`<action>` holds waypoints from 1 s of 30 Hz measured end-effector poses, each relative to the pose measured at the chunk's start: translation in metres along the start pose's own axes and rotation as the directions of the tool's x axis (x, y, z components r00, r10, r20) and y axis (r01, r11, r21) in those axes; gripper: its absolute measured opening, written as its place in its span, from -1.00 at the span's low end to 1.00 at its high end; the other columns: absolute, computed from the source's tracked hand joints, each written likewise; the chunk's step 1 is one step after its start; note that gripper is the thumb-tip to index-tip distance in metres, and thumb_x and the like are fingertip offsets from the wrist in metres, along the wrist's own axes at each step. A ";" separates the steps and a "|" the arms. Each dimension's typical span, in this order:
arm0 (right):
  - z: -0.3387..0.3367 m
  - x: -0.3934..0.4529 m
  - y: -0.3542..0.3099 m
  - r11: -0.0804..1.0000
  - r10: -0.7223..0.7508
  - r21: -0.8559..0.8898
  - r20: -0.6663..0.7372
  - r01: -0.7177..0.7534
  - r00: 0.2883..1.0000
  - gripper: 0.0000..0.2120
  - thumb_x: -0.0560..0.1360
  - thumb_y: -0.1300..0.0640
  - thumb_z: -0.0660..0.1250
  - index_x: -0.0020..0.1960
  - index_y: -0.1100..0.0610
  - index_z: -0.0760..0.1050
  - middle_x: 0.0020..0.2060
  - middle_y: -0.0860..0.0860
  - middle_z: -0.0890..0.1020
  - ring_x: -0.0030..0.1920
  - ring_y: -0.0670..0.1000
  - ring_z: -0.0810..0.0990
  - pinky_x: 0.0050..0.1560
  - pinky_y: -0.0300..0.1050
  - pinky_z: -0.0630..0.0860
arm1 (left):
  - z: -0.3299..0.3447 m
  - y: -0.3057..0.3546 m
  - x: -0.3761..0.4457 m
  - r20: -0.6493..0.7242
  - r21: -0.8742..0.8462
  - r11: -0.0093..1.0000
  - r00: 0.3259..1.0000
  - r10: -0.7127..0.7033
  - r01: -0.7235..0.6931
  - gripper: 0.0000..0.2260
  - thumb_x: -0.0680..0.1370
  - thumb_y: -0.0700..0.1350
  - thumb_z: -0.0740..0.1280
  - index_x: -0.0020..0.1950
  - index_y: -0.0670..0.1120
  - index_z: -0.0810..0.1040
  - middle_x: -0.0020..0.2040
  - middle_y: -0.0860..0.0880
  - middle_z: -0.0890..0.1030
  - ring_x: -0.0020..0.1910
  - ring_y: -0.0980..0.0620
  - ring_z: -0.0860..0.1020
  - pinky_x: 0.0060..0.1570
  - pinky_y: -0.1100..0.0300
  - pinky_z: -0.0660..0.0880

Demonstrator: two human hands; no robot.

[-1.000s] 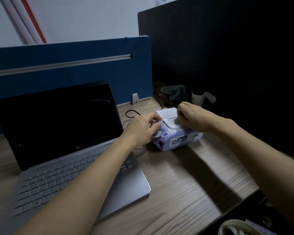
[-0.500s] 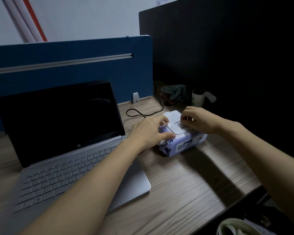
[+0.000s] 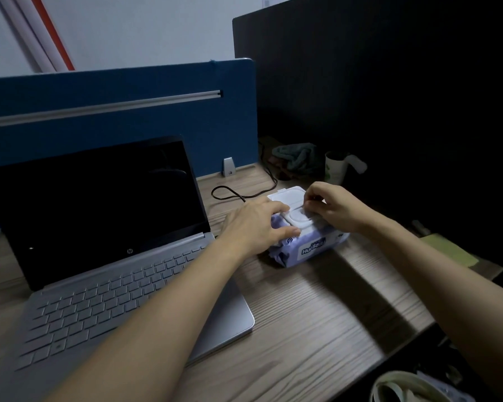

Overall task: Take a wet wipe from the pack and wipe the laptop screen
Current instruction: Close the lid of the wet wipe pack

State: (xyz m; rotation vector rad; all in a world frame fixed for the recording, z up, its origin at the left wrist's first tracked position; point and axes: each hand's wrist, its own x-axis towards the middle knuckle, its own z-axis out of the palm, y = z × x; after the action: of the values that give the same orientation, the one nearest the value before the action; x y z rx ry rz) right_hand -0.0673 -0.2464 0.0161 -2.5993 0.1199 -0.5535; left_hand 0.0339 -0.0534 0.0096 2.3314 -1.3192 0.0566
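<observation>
A lilac wet wipe pack (image 3: 311, 248) with a white flip lid (image 3: 288, 197) lies on the wooden desk (image 3: 317, 309), right of the laptop. The lid stands open toward the back. My left hand (image 3: 256, 224) presses on the pack's left end and holds it down. My right hand (image 3: 334, 207) pinches at the right edge of the white opening; whether a wipe is between the fingers I cannot tell. The silver laptop (image 3: 122, 285) is open, and its screen (image 3: 96, 198) is dark.
A black cable (image 3: 238, 192) loops on the desk behind the pack. A white cup (image 3: 336, 166) and a crumpled green cloth (image 3: 299, 156) sit at the back right. A blue divider (image 3: 114, 111) stands behind the laptop. A yellow-green pad (image 3: 450, 248) lies at the right edge.
My left hand slid further over the pack's left end. My right hand shifted right along the opening, uncovering the open lid.
</observation>
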 end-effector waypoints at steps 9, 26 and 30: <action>-0.004 -0.004 0.004 0.859 0.168 0.494 -0.031 -0.131 0.985 -0.84 0.60 0.22 0.24 -0.15 0.09 0.48 -0.36 -0.09 0.57 -0.38 -0.18 0.52 -0.41 -0.29 0.44 | 0.002 -0.001 0.000 -0.006 -0.025 1.000 1.000 0.009 -0.009 -0.44 0.34 0.41 0.36 0.26 0.19 0.53 0.17 0.16 0.53 0.13 0.09 0.50 0.03 0.01 0.52; -0.079 0.029 -0.059 0.835 0.223 0.549 -0.296 -0.026 0.929 -0.84 0.58 -0.01 0.22 -0.16 -0.07 0.49 -0.20 -0.05 0.48 -0.13 0.01 0.42 -0.09 0.02 0.39 | -0.049 0.004 0.010 -0.094 -0.389 0.920 0.991 -0.097 0.054 -0.48 0.37 0.32 0.41 0.26 0.14 0.51 0.13 0.18 0.56 0.08 0.15 0.54 0.11 0.05 0.52; -0.061 0.025 -0.065 0.827 0.220 0.561 -0.244 -0.047 0.944 -0.84 0.61 0.01 0.20 -0.13 -0.06 0.47 -0.18 -0.02 0.48 -0.15 0.01 0.42 -0.11 -0.01 0.38 | -0.061 0.007 0.006 -0.088 -0.554 0.831 0.988 -0.126 0.056 -0.57 0.40 0.31 0.39 0.14 0.09 0.58 0.04 0.18 0.63 0.05 0.16 0.58 0.15 0.01 0.51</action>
State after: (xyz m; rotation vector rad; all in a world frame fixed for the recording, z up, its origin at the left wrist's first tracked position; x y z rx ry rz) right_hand -0.0702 -0.2195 0.1045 -1.9168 0.2094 -0.7954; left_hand 0.0426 -0.0359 0.0684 1.8559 -0.9936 -0.1890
